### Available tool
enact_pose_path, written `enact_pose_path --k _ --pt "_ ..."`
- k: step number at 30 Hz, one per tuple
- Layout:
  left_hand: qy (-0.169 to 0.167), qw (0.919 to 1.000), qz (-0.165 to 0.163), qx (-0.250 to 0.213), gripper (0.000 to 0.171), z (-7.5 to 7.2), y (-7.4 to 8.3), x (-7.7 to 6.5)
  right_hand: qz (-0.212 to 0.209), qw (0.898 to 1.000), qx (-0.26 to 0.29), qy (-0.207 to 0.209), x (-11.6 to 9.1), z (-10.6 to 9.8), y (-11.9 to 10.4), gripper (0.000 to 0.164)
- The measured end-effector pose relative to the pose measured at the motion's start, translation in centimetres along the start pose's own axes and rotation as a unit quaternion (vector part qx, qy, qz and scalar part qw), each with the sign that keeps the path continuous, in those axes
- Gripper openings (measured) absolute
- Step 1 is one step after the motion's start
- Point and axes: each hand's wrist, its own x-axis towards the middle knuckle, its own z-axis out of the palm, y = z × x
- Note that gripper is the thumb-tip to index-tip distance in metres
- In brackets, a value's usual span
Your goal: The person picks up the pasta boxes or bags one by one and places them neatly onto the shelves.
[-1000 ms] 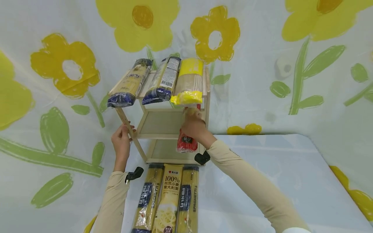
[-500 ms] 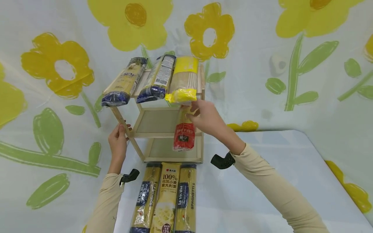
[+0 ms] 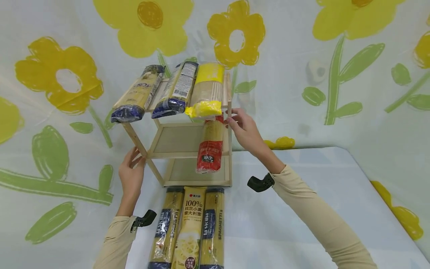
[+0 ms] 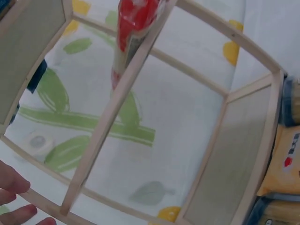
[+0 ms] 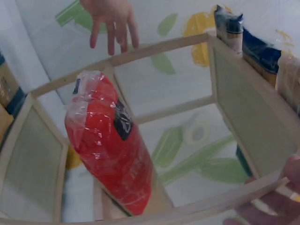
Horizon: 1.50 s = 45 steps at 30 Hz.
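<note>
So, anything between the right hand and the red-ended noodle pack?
Yes: the wooden rack's right upright. The right hand is at it, with the red-ended noodle pack on the other side. Nothing visible covers the pack's near end.

A pale blue-white counter (image 3: 262, 231) with a rounded far corner carried three long packets side by side: a clear, dark-blue-labelled packet of yellow spaghetti (image 3: 167, 228), a golden-yellow printed packet marked 100% (image 3: 190, 228), and a second blue-labelled spaghetti packet (image 3: 212, 228). Higher up, three more lay in a row: a glossy yellow packet with dark blue ends (image 3: 139, 91), a blue-and-white packet showing its barcode (image 3: 177, 87), and a bright yellow bag with a clear middle (image 3: 206, 89). Behind hung a white backdrop (image 3: 285, 74) printed with yellow flowers (image 3: 218, 26) and green leaves (image 3: 50, 160).
</note>
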Motion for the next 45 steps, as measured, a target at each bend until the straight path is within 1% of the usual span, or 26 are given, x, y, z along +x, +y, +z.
enact_pose_path --k 2,6,9,13,16,17,20,23,26,29,33,34,37,39,40,42,45 --pt "-0.007 1.0000 -0.003 0.004 0.042 -0.4 0.0 -0.9 -0.018 1.000 0.011 -0.013 0.1 0.0 0.6 0.033" --pt "-0.027 0.9993 0.001 0.026 0.037 -1.2 0.1 -2.8 -0.064 0.998 0.018 -0.015 0.2 0.1 1.4 0.034" --pt "-0.037 0.9977 0.012 0.056 0.034 -1.7 0.1 -4.1 -0.089 0.996 0.017 -0.015 -0.1 0.2 0.8 0.035" --pt "-0.054 0.9909 0.042 0.116 0.031 -2.1 -0.4 -5.8 -0.093 0.996 0.008 -0.008 -0.7 0.2 -0.4 0.034" --pt "-0.075 0.9836 0.056 0.155 0.029 -2.4 -0.8 -7.0 -0.088 0.996 0.003 -0.003 -0.8 0.3 -0.3 0.034" --pt "-0.082 0.9819 0.058 0.161 0.029 -2.5 -0.9 -7.5 -0.087 0.996 0.001 -0.001 -0.7 0.4 0.2 0.034" --pt "-0.098 0.9782 0.050 0.176 0.029 -2.7 -1.1 -8.6 -0.093 0.996 0.004 0.001 -0.2 0.5 1.8 0.035" --pt "-0.110 0.9750 0.035 0.190 0.030 -2.8 -1.3 -9.5 -0.099 0.995 0.004 0.003 0.2 0.5 3.1 0.035" --pt "-0.127 0.9708 0.018 0.203 0.033 -2.7 -2.0 -10.3 -0.101 0.995 0.008 0.003 0.2 0.5 3.2 0.034" --pt "-0.151 0.9655 0.008 0.212 0.036 -2.5 -3.0 -10.9 -0.102 0.995 0.009 0.005 0.3 0.5 3.3 0.032" --pt "-0.191 0.9507 -0.006 0.244 0.037 -2.3 -4.3 -11.7 -0.103 0.995 0.007 0.009 0.3 0.5 3.3 0.032" --pt "-0.200 0.9459 -0.010 0.255 0.037 -2.3 -4.5 -11.9 -0.104 0.995 0.006 0.010 0.3 0.5 3.3 0.033" --pt "-0.223 0.9281 -0.028 0.297 0.040 -2.1 -5.3 -12.5 -0.103 0.995 0.005 0.013 0.3 0.6 3.3 0.033" --pt "-0.239 0.9142 -0.045 0.324 0.045 -1.9 -5.7 -12.9 -0.106 0.994 0.007 0.014 0.3 0.5 3.4 0.033" --pt "-0.249 0.9060 -0.056 0.338 0.048 -1.9 -6.0 -13.1 -0.106 0.994 0.008 0.015 0.3 0.5 3.4 0.033" --pt "-0.272 0.8877 -0.080 0.363 0.057 -1.8 -6.5 -13.6 -0.107 0.994 0.010 0.015 0.3 0.6 3.4 0.033" --pt "-0.312 0.8603 -0.114 0.387 0.076 -1.6 -7.5 -14.4 -0.102 0.995 0.012 0.014 0.3 0.6 3.4 0.033"
